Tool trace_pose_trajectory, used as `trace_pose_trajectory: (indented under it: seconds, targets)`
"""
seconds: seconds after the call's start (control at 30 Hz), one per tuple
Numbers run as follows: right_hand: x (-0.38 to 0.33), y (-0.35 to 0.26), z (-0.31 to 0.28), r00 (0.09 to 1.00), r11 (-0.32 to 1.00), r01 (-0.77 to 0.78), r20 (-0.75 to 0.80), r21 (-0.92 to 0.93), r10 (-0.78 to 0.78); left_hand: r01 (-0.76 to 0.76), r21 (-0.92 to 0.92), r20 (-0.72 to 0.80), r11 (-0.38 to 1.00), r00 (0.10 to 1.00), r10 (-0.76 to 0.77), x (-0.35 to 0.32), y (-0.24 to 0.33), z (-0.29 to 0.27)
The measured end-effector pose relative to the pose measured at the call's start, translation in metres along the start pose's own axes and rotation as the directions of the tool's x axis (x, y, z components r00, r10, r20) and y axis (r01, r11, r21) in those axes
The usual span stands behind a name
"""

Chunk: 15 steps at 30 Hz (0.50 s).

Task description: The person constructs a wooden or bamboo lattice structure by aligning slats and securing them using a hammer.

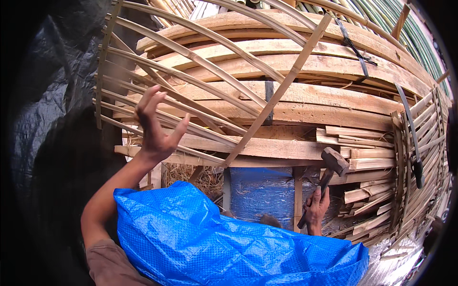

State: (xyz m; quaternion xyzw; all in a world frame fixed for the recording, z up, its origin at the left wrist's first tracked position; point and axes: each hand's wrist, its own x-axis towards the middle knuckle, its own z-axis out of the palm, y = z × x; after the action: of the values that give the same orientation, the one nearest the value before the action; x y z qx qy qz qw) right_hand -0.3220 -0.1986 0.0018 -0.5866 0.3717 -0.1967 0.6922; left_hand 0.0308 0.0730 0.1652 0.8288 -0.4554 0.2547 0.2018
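Observation:
My left hand (158,127) is raised over a frame of bamboo slats (228,82), its fingers spread and nothing in them. Whether it touches the slats I cannot tell. Long strips of the frame run from a crosspiece (102,71) at the left to a slanting wooden strip (279,93) near the middle. Lower right, my right hand (316,209) is wrapped round the dark handle of a sledgehammer (335,162). The hammer's blocky metal head points up, just beside the ends of some stacked wood pieces. A blue woven plastic sheet (229,243) covers my lap.
Thick wooden planks (329,112) lie stacked beyond the frame, bound with black straps. Split bamboo pieces (369,164) are piled at the right, near a long blade with a black handle (418,172). Green bamboo poles (386,28) lie far right. Dark plastic sheeting (52,95) hangs at the left.

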Motion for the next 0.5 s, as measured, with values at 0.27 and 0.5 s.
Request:
trace_pose_trajectory:
  seconds: [0.27, 0.5]
  targets:
    - [-0.004, -0.007, 0.007, 0.999, 1.000, -0.010, 0.031, 0.018, 0.010, 0.610, -0.789, 0.274, -0.077, 0.236, -0.932, -0.137, -0.034, 0.014]
    - [-0.019, -0.005, 0.007, 0.999, 0.999, -0.001, 0.038, 0.036, -0.001, 0.222, -0.963, 0.195, -0.152, 0.186, -0.963, -0.086, -0.027, 0.037]
